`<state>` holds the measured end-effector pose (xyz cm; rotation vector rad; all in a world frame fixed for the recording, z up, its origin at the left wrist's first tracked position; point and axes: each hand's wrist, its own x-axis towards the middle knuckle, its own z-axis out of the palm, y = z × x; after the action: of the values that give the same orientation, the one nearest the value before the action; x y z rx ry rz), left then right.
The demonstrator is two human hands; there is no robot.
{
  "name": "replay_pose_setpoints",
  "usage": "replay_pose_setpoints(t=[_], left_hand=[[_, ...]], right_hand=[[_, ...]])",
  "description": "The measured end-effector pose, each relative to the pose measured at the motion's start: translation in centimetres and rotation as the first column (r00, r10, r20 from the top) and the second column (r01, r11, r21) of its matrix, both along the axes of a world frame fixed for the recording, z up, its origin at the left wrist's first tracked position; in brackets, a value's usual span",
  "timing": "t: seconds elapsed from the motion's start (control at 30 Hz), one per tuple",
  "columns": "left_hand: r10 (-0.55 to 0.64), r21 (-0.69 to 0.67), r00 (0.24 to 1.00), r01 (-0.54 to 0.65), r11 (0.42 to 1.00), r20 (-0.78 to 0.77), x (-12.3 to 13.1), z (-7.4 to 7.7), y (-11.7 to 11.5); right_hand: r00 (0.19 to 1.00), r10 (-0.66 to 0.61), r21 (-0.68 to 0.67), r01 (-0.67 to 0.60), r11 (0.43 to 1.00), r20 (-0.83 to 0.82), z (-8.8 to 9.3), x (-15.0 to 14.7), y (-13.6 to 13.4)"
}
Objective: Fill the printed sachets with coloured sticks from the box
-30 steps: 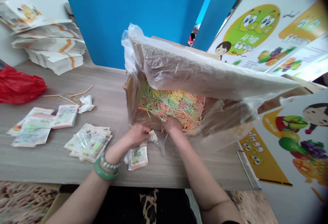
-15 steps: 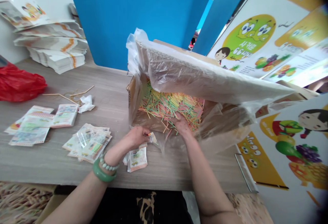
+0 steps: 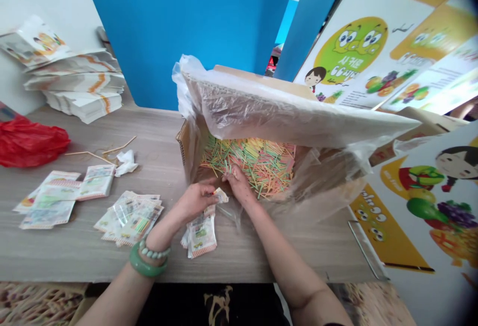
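My left hand is closed on a small printed plastic packet, just outside the box's near left corner. My right hand pinches a few thin coloured sticks close to the left hand. Many more loose sticks in green, yellow, orange and pink lie in a cardboard box lined with clear plastic. Below my left hand, printed packets lie on the table. Another pile of packets is to the left, one showing coloured sticks through its window.
Further left lie stacked packets, a crumpled white tissue and a red plastic bag. White printed cartons are piled at the back left. A blue panel stands behind the box, and large printed cartons stand on the right.
My right hand has moved left from the heap of sticks toward my left hand, carrying a few sticks. The left hand still grips the packet. The view has shifted slightly.
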<state>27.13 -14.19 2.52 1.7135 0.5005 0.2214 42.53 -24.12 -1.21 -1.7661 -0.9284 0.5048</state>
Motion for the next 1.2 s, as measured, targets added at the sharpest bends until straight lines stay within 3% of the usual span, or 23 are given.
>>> replay_pose_setpoints(t=[0.13, 0.3, 0.37, 0.47, 0.57, 0.67, 0.83, 0.97, 1.1, 1.2], left_hand=[[-0.140, 0.192, 0.986, 0.120, 0.974, 0.093, 2.0, 0.5, 0.6], [-0.271, 0.156, 0.956, 0.252, 0.955, 0.112, 3.7, -0.2, 0.7], [-0.208, 0.103, 0.968, 0.194, 0.976, 0.139, 3.2, -0.3, 0.6], [0.028, -0.012, 0.988, -0.026, 1.000, 0.154, 1.7, -0.5, 0.6], [0.211, -0.195, 0.974, -0.193, 0.962, 0.077, 0.5, -0.8, 0.4], [0.281, -0.328, 0.960, -0.259, 0.908, 0.021, 0.2, -1.2, -0.1], [0.302, -0.323, 0.953, -0.279, 0.904, 0.021, 0.2, -1.2, -0.8], [0.299, -0.272, 0.954, -0.282, 0.920, 0.023, -0.2, -1.4, -0.9], [0.324, -0.077, 0.946, -0.321, 0.944, 0.032, -0.6, -1.6, -1.1], [0.324, 0.026, 0.945, -0.325, 0.945, 0.039, -0.7, -1.1, -1.3]], right_hand=[[0.997, 0.011, 0.077, -0.005, 0.997, -0.076, -1.6, -0.5, 0.1], [0.995, -0.008, 0.123, 0.020, 0.992, -0.103, -2.2, -0.1, 0.2], [0.990, 0.001, 0.141, 0.019, 0.990, -0.138, -1.9, -0.2, 0.3], [0.987, -0.014, 0.195, 0.046, 0.980, -0.163, -1.3, -0.6, 0.3], [0.989, -0.084, 0.203, 0.108, 0.973, -0.121, -1.0, -1.0, 0.2], [0.993, -0.103, 0.165, 0.113, 0.980, -0.063, -1.1, -1.2, 0.2], [0.998, -0.064, 0.129, 0.066, 0.989, -0.022, -1.0, -0.8, 0.0], [0.965, -0.095, 0.280, 0.164, 0.946, -0.244, 1.8, -0.6, -0.2], [0.895, 0.069, 0.468, 0.163, 0.869, -0.440, 6.2, -2.1, -0.2], [0.866, 0.137, 0.531, 0.164, 0.831, -0.482, 8.0, -4.1, 0.2]])
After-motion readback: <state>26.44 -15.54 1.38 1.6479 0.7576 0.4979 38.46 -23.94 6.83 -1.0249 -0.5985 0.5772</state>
